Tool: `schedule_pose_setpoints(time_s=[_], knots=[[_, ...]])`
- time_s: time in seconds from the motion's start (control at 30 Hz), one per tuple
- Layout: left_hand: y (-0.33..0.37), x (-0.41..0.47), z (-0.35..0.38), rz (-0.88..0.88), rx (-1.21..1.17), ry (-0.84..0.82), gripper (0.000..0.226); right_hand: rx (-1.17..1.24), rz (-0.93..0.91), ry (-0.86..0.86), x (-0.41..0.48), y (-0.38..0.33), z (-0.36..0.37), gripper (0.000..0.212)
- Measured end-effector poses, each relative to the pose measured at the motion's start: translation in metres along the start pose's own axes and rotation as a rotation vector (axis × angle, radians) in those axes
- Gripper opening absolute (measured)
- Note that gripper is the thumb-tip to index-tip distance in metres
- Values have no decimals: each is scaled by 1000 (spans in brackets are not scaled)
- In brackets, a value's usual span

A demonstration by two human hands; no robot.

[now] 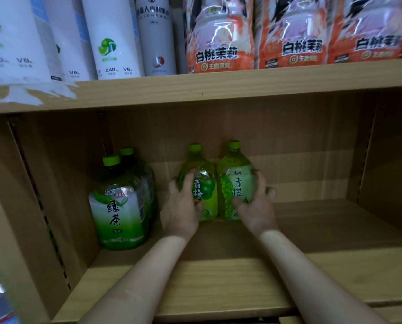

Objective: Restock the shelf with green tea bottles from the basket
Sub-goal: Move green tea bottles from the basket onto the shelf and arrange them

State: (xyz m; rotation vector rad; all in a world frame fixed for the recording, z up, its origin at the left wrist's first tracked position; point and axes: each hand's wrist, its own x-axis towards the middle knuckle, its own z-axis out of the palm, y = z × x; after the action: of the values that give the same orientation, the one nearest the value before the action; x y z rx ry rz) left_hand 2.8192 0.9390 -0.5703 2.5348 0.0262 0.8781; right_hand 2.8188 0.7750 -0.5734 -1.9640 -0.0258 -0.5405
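Two green-capped tea bottles stand side by side deep on the lower wooden shelf [218, 277]. My left hand [180, 206] grips the left one, a yellow-green plum tea bottle [204, 183]. My right hand [257, 206] grips the right one, a green grape tea bottle [236, 181]. Both bottles are upright and touch each other. To the left stands a green tea bottle [118, 206] with another green-capped bottle [138, 164] behind it. The basket is out of view.
The upper shelf board [218, 87] carries white bottles [111, 38] at left and orange-labelled peach jasmine bottles [218, 36] at right. Shelf side walls close in at left [31, 206] and right [391, 160]. Bare shelf lies right of the grape bottle.
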Motion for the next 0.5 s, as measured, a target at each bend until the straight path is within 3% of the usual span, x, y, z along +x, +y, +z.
schedule_pose_setpoints(time_s=[0.3,0.5], knots=[[-8,5,-9,39,76,-51,73,-224,-148,28,10,5,2,84],[7,8,-30,14,183,-179,81,-364,-114,-227,7,-1,-34,93]])
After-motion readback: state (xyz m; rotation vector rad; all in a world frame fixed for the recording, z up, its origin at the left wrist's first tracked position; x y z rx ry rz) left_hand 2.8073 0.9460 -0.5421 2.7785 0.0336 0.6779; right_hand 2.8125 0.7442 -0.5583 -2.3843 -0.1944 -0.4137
